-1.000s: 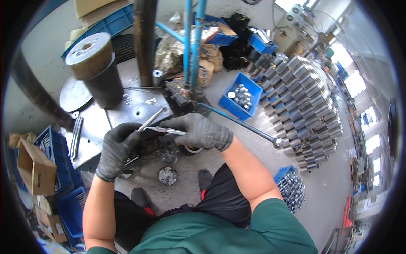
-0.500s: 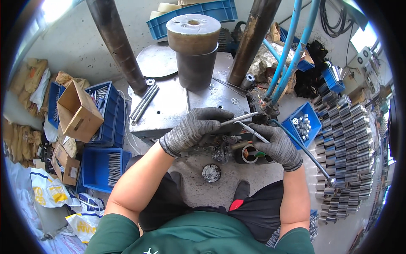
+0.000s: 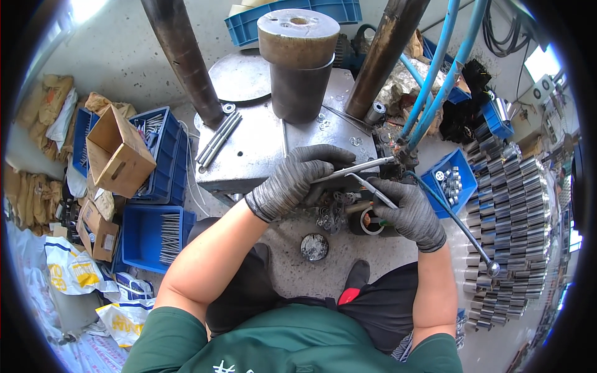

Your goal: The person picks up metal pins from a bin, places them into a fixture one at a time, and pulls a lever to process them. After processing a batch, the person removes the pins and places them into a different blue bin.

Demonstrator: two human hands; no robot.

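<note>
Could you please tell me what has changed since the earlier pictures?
The view has swung left, so the steel bench sits nearer the picture's middle. Over the last half second, more of the metal rod has come into sight beyond the left hand. Nothing was visibly let go: the left hand keeps the rod, the right hand the bent-tipped tool. The large cylinder on the bench stayed put.

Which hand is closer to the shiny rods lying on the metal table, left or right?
Left. The left hand is just right of the rods and a bit lower in the picture; the right hand is much farther right and lower still.
</note>
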